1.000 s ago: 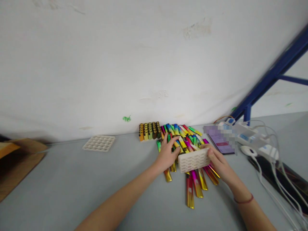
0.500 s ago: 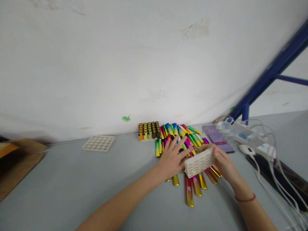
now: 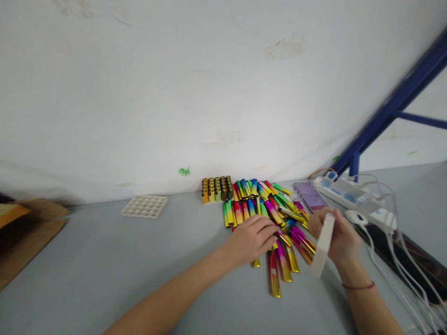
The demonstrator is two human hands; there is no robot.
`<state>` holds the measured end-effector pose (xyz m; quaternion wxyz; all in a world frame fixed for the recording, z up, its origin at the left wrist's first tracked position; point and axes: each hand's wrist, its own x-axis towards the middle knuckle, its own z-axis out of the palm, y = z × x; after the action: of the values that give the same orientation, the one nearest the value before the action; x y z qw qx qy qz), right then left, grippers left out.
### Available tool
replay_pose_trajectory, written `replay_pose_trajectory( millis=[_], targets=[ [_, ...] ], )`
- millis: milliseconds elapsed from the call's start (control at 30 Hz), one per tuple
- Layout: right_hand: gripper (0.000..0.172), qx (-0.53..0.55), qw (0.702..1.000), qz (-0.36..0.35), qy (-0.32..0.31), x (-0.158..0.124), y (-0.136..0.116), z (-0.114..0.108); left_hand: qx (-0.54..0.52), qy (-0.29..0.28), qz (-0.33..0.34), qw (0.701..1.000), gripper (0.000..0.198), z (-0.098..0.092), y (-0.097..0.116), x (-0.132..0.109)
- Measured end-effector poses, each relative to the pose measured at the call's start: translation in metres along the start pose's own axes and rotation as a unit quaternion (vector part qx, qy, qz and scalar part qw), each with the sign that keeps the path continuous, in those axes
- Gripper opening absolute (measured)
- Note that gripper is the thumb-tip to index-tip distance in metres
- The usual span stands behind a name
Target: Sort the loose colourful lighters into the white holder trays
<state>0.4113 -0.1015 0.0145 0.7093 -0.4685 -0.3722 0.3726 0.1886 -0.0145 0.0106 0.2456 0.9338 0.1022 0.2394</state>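
Observation:
My right hand [image 3: 344,239] grips a white grid tray [image 3: 324,244], now seen edge-on and tilted above the table, right of the pile. My left hand [image 3: 251,238] rests on a pile of shiny, flat, gold-ended sticks [image 3: 274,274] in many colours. Its fingers are bent and pressed together. A gold-ended piece [image 3: 284,238] shows beside the fingertips, but what they hold is hidden. Behind the left hand stands a tight block of lighter-like pieces [image 3: 217,190] in rows, yellow to dark with black tops.
A second white grid tray [image 3: 144,206] lies left on the grey table [image 3: 115,270]. A cardboard box [image 3: 38,228] is at the far left. Right are a purple-screened phone [image 3: 312,196], a power strip [image 3: 349,193], white cables [image 3: 408,274] and a blue frame [image 3: 391,107]. A wall rises behind.
My right hand has turned the white tray from its grid face to its edge and moved it right and down. My left hand's spread fingers have drawn together lower on the pile.

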Motion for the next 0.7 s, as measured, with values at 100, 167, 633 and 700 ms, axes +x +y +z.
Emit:
replay_pose_trajectory(
  millis=[100,167,633,700],
  targets=[
    [0.042,-0.080,0.994,-0.070,0.032,-0.006,-0.002,0.012,-0.236,-0.043,-0.161,0.957,0.047,-0.011,0.016,-0.015],
    [0.041,-0.176,0.976,-0.128,0.008,-0.014,-0.006,0.026,-0.436,-0.096,-0.272,0.853,0.061,-0.018,0.023,-0.027],
    [0.025,-0.436,0.772,-0.324,-0.331,-0.046,-0.010,0.126,-0.306,0.304,-0.461,0.775,0.074,-0.128,-0.046,-0.153],
    [0.017,-0.419,0.780,-0.306,-0.349,-0.052,-0.001,0.135,-0.228,0.336,-0.476,0.781,0.072,-0.138,-0.075,-0.160]
  ],
)
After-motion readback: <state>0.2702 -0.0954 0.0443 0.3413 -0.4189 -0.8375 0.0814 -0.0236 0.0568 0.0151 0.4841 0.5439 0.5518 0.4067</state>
